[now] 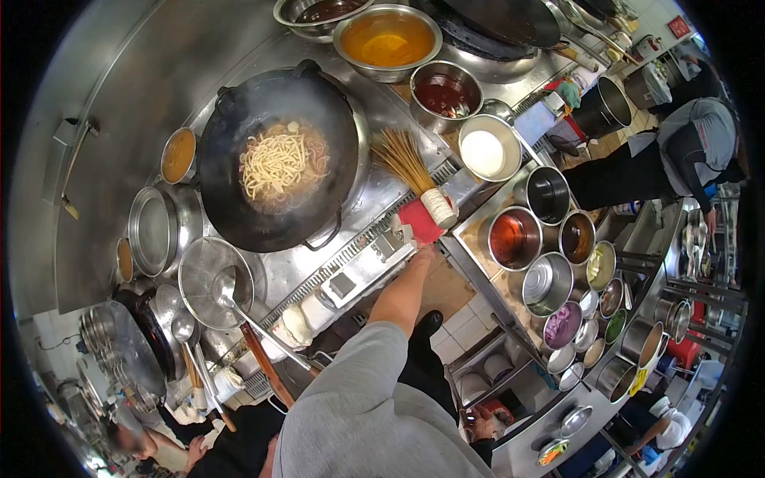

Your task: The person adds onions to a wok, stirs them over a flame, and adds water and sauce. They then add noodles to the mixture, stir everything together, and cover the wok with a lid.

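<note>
My right arm, in a grey sleeve, stretches across the counter's front edge. My right hand (426, 252) is at a red cloth (420, 221) and appears closed on it; most of the fingers are hidden. Against the cloth lies the white-bound handle of a bamboo wok brush (402, 159), its bristles pointing toward the stove. A black wok (327, 119) steams on the burner, holding thick pale noodles (275, 163) with darker bits around them. No part of my left hand shows.
A wire strainer (199, 275) with a ladle (225, 285) across it sits left of the wok. Bowls of orange liquid (388, 40) and red sauce (446, 92) stand behind. Ingredient pots, including red onion (562, 325), line the right counter. Co-workers stand right and lower left.
</note>
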A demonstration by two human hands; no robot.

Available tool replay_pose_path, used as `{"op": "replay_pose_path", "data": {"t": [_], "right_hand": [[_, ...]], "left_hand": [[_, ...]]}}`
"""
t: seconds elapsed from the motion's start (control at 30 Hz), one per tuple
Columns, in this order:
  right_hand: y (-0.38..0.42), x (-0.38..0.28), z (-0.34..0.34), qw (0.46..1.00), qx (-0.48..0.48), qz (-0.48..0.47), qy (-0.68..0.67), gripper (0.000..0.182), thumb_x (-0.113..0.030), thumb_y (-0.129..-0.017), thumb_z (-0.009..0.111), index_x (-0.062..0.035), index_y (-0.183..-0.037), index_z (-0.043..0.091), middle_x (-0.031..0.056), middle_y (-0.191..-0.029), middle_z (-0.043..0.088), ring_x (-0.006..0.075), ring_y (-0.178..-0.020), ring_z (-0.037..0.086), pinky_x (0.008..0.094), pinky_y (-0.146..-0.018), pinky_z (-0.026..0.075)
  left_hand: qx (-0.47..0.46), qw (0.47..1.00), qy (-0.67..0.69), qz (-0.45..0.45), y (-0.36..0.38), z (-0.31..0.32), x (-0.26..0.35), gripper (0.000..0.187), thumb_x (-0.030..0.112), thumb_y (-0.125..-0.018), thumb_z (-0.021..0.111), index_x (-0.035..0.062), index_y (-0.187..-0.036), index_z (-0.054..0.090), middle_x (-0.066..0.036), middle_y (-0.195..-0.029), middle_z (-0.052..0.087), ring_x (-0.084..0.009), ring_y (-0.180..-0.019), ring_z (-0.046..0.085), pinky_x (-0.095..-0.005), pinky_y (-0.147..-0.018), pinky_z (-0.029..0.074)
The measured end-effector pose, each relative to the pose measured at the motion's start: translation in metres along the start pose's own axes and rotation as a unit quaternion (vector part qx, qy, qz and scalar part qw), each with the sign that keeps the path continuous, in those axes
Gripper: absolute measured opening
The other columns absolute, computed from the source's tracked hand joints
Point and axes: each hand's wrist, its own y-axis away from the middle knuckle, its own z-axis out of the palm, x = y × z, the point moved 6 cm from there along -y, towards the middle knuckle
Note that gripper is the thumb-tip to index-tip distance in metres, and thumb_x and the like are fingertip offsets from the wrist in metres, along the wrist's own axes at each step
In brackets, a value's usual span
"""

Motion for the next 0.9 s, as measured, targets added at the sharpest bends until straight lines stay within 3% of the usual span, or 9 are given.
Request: {"op": "replay_pose_path", "data": {"t": [0.9], "right_hand": [[0.005,-0.013,0.012,1.000,0.013,-0.001,0.004,0.027,-0.013,-0.101,0.061,-0.0006,-0.125,0.054,0.0144,-0.086,0.072,0.0207,-0.056,0.064,0.0329,-0.045,0.052]], "left_hand": [[-0.018,1.000,0.011,-0.002,0.009,-0.006,0.003,0.035,0.020,-0.094,0.056,0.0036,-0.123,0.066,-0.029,-0.137,0.058,-0.0424,-0.124,0.059,-0.0501,-0.106,0.047]]}}
